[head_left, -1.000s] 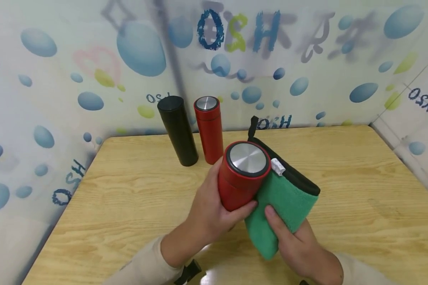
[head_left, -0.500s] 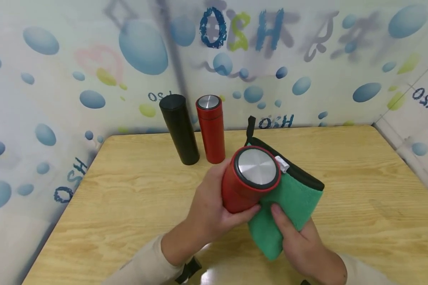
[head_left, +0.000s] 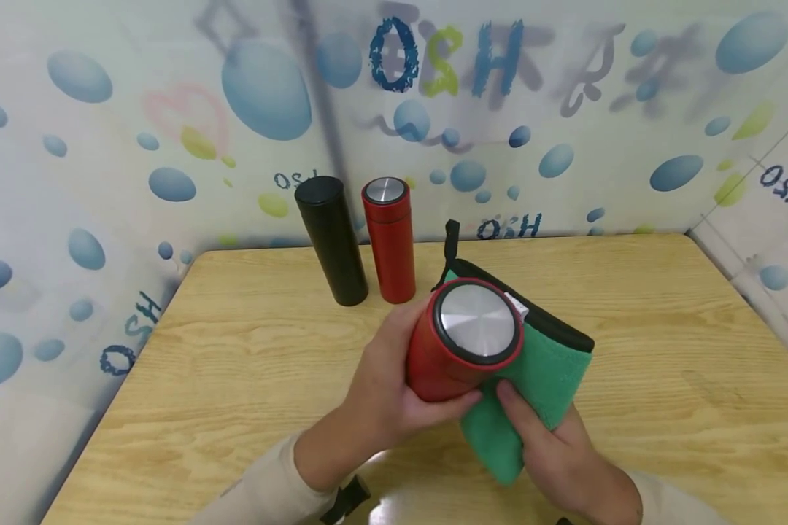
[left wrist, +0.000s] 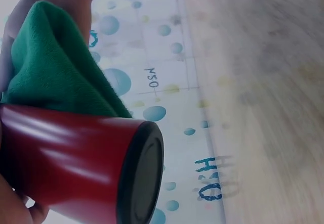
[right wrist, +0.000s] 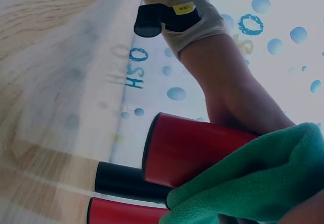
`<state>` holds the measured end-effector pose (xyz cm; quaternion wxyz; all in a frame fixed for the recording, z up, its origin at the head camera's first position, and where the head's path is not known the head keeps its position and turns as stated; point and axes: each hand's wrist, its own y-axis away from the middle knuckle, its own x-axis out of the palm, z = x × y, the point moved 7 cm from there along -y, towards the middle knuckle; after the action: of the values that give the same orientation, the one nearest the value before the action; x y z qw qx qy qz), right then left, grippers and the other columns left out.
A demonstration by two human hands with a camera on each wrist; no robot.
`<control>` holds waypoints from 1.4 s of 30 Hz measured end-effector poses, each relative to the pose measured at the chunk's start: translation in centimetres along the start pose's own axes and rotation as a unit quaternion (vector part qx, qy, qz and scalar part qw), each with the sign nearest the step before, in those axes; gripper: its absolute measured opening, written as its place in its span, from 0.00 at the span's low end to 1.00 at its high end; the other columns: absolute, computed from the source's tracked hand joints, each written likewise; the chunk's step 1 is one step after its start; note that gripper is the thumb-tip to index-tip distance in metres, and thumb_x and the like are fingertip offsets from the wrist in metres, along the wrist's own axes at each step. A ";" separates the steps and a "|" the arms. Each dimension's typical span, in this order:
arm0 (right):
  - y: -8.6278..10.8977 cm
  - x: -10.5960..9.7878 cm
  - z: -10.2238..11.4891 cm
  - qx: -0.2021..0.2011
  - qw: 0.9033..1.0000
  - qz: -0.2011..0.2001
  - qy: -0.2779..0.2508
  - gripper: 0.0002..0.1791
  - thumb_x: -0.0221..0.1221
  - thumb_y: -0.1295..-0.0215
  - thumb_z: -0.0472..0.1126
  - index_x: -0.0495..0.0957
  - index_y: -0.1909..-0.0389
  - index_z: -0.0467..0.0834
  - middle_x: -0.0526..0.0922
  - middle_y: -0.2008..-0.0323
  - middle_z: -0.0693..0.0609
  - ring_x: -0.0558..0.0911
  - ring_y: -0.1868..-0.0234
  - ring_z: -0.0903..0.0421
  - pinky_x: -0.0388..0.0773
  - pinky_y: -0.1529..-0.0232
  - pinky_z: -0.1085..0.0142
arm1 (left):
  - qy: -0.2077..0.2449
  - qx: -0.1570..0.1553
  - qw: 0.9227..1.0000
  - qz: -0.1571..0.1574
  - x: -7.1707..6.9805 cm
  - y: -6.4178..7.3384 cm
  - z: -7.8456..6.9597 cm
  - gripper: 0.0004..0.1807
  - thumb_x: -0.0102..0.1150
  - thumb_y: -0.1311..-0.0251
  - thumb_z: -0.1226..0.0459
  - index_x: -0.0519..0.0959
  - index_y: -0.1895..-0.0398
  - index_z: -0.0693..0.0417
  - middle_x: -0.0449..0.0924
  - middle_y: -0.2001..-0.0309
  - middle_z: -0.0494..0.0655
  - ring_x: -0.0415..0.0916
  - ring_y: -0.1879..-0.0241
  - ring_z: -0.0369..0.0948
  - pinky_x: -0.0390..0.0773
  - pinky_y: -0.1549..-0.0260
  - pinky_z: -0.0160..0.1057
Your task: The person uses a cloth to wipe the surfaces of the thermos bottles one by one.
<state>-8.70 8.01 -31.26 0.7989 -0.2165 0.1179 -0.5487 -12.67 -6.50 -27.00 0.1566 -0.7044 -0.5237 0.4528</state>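
Patterned wall, printed with blue ovals, yellow-green spots and OSH lettering, fills the upper part of the head view; a wood-grain table occupies the lower part. Near the centre of that view, a red flask is held above the table, its brushed-metal disc and black ring facing the camera. Its opposite end, dark-rimmed, shows at the lower left of the left wrist view. Left hand: curled round the flask's side, thumb across the near face. Green cloth sits right of centre, partly behind the flask and lying against its side; it carries a black edge band, a black loop at its upper corner and a white label, partly covered. Right hand, lower right: pinches the cloth, thumb on its front, the other fingers mostly hidden. Farther back, left of centre, a black flask and a second red flask stand upright, side by side. Beige sleeves enter at the lower edge. A black wrist device with a yellow sticker appears at the top of the right wrist view.
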 end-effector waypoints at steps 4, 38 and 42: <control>0.2 0.3 -0.8 0.033 0.999 0.020 0.017 0.26 0.33 0.25 0.22 0.60 0.30 0.38 0.76 0.41 0.53 0.79 0.43 0.63 0.78 0.41 0.71 | 0.000 0.009 1.000 -0.008 -0.4 0.2 -0.2 0.48 0.78 0.56 0.60 0.62 0.33 0.61 0.75 0.40 0.53 0.74 0.40 0.46 0.80 0.42 0.44; 0.3 -0.3 0.5 -0.008 0.998 -0.021 0.056 0.28 0.33 0.28 0.19 0.63 0.33 0.39 0.76 0.43 0.56 0.80 0.46 0.65 0.79 0.44 0.71 | 0.015 -0.053 0.998 -0.015 -0.5 0.3 0.2 0.43 0.71 0.45 0.51 0.64 0.28 0.52 0.69 0.39 0.52 0.67 0.38 0.44 0.81 0.45 0.42; 0.4 -0.7 0.8 -0.026 0.996 -0.047 0.064 0.29 0.33 0.29 0.18 0.62 0.33 0.39 0.76 0.43 0.55 0.79 0.45 0.64 0.78 0.43 0.72 | 0.026 -0.072 0.997 0.000 -0.3 0.3 0.4 0.44 0.73 0.48 0.57 0.64 0.27 0.50 0.70 0.39 0.50 0.67 0.38 0.43 0.82 0.47 0.41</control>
<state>-8.34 8.93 -30.81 0.7567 -0.2071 0.1732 -0.5954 -12.81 -7.02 -27.27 0.1194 -0.7255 -0.5504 0.3955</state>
